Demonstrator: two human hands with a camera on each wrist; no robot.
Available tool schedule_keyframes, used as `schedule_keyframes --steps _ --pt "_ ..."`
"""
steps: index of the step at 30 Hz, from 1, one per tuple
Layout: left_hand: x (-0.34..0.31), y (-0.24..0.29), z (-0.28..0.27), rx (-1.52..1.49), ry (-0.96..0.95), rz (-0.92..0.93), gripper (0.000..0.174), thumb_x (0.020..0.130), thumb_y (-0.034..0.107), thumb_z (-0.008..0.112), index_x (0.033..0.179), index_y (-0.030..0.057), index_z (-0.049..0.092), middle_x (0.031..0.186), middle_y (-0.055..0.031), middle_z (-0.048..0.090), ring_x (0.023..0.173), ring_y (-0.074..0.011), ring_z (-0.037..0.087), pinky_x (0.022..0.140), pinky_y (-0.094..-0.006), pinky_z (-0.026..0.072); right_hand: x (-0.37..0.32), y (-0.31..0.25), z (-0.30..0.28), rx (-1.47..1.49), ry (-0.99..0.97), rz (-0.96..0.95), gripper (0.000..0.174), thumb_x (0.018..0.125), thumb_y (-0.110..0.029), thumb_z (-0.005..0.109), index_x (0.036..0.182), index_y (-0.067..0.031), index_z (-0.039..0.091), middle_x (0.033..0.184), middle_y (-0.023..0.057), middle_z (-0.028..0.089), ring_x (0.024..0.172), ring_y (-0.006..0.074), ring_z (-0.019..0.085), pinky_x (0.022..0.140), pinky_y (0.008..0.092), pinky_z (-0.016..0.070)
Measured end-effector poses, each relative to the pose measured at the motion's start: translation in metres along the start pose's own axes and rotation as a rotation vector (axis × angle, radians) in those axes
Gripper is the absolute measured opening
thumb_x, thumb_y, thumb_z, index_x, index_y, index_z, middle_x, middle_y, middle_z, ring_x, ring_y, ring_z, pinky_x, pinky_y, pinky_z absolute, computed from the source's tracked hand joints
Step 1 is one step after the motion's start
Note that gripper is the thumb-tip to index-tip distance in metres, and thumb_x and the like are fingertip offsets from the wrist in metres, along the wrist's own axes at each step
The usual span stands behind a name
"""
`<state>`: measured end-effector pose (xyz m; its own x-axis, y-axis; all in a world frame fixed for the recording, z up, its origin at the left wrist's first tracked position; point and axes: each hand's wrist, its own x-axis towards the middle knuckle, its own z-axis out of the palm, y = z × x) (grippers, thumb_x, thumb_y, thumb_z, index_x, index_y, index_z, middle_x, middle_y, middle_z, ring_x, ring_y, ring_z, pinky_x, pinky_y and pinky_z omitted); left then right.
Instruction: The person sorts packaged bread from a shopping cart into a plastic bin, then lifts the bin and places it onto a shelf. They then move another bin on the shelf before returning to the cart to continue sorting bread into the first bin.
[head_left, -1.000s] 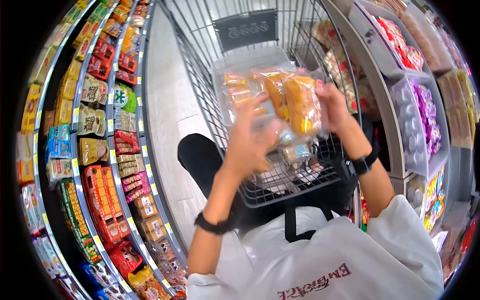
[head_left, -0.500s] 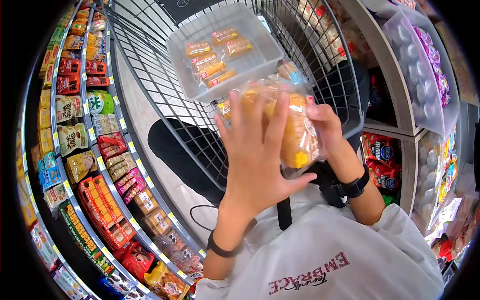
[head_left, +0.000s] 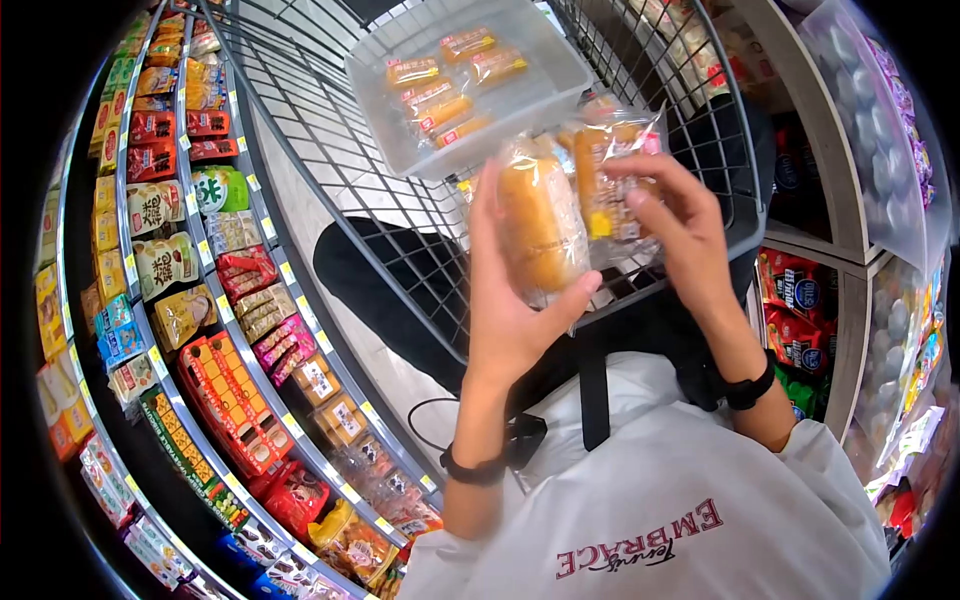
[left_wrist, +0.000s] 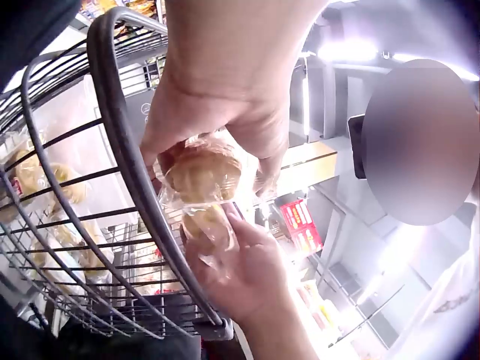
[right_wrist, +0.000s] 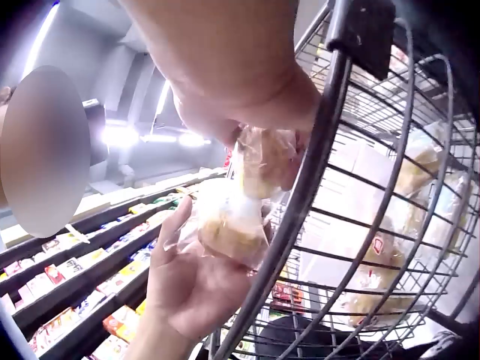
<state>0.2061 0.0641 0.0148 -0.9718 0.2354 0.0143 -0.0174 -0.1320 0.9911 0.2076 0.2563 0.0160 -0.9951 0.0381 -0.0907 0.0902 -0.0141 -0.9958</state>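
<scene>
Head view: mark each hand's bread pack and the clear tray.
left bread pack (head_left: 540, 235), head view, bun's middle.
right bread pack (head_left: 598, 165), head view, wrapper front.
clear tray (head_left: 545, 95), head view, bare floor.

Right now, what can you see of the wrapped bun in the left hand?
The wrapped bun is an oblong, golden-brown roll sealed in clear plastic. It stands roughly upright in the grip of the left hand, palm behind it and thumb across its lower edge, close to the wire cart. A second packet, pinched by the right hand, sits beside it.
</scene>
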Motion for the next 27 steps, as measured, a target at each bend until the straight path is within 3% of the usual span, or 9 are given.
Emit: schedule_keyframes --steps 1,2,4,7,16,22,24,26,27 --pt "0.0 -0.001 -0.001 -0.019 -0.007 -0.028 0.11 0.074 0.016 0.082 0.156 0.0027 0.011 0.151 -0.0188 0.031 0.139 -0.0297 0.037 0.113 -0.0422 0.0355 0.001 0.004 -0.005 0.128 0.009 0.081 0.035 0.093 -0.012 0.06 0.127 -0.005 0.063 0.126 0.008 0.061 0.11 0.0142 0.058 0.094 0.0274 0.0466" --pt "-0.001 -0.002 -0.001 -0.04 -0.017 -0.054 0.109 0.075 0.016 0.082 0.156 0.0028 0.01 0.151 -0.019 0.031 0.139 -0.0296 0.037 0.113 -0.0419 0.0358 0.005 0.006 -0.001 0.23 0.05 0.021 0.047 0.091 -0.008 0.059 0.138 -0.0082 0.055 0.134 0.01 0.058 0.114 0.0162 0.059 0.096 0.0276 0.0471" --pt "-0.001 -0.001 0.001 -0.078 -0.009 -0.076 0.108 0.075 0.015 0.082 0.156 0.0028 0.011 0.15 -0.0185 0.031 0.139 -0.0288 0.038 0.113 -0.0416 0.0357 0.004 -0.002 0.003 0.324 0.102 0.1 0.061 0.09 -0.008 0.058 0.148 -0.0082 0.041 0.135 0.0144 0.057 0.115 0.0179 0.06 0.097 0.0286 0.0475" --pt "-0.003 -0.004 -0.002 -0.023 0.0 -0.052 0.108 0.074 0.014 0.082 0.156 0.0029 0.012 0.15 -0.0179 0.031 0.138 -0.0282 0.038 0.113 -0.0414 0.0357 0.002 0.003 -0.006 0.367 0.021 0.203 0.069 0.088 -0.009 0.059 0.152 -0.0069 0.032 0.135 0.0188 0.056 0.116 0.0198 0.06 0.099 0.0299 0.0475" --pt "-0.001 -0.006 0.002 -0.103 0.014 -0.117 0.117 0.065 0.012 0.089 0.156 0.003 0.015 0.151 -0.0159 0.032 0.14 -0.0265 0.036 0.114 -0.0399 0.0341 0.006 0.006 -0.018 0.679 -0.091 0.224 0.069 0.086 -0.009 0.056 0.15 -0.0001 0.032 0.14 0.0196 0.051 0.125 0.0245 0.055 0.106 0.0351 0.0437" --pt "0.0 -0.006 0.002 -0.029 0.024 -0.114 0.122 0.061 0.011 0.093 0.156 0.0021 0.016 0.148 -0.0147 0.04 0.135 -0.0251 0.044 0.112 -0.0377 0.0385 0.006 0.015 -0.026 0.818 -0.124 0.249 0.069 0.087 -0.01 0.055 0.15 0.0016 0.032 0.144 0.0195 0.048 0.129 0.0256 0.052 0.11 0.0375 0.0397" --pt "0.002 -0.003 0.003 -0.029 0.041 -0.158 0.126 0.058 0.017 0.096 0.155 0.0027 0.018 0.151 -0.0145 0.035 0.138 -0.0256 0.039 0.114 -0.0393 0.0354 0.006 0.014 -0.025 0.823 -0.1 0.252 0.068 0.086 -0.01 0.055 0.149 0.002 0.032 0.143 0.0186 0.049 0.129 0.0248 0.052 0.11 0.037 0.0403" --pt "0.001 -0.011 -0.001 0.019 0.018 -0.103 0.123 0.061 0.013 0.094 0.156 0.0035 0.016 0.147 -0.0149 0.041 0.134 -0.0252 0.045 0.111 -0.0377 0.0398 0.006 0.01 -0.024 0.789 -0.105 0.225 0.068 0.086 -0.009 0.056 0.149 0.0017 0.033 0.14 0.0176 0.051 0.127 0.025 0.054 0.108 0.0364 0.0426" --pt "0.001 -0.014 -0.002 0.035 0.032 -0.099 0.122 0.063 0.012 0.093 0.157 0.0044 0.015 0.147 -0.015 0.04 0.134 -0.0257 0.045 0.111 -0.0381 0.0399 0.007 0.008 -0.022 0.788 -0.095 0.202 0.07 0.086 -0.007 0.063 0.148 0.0014 0.033 0.137 0.0169 0.052 0.125 0.0241 0.055 0.105 0.035 0.0443"
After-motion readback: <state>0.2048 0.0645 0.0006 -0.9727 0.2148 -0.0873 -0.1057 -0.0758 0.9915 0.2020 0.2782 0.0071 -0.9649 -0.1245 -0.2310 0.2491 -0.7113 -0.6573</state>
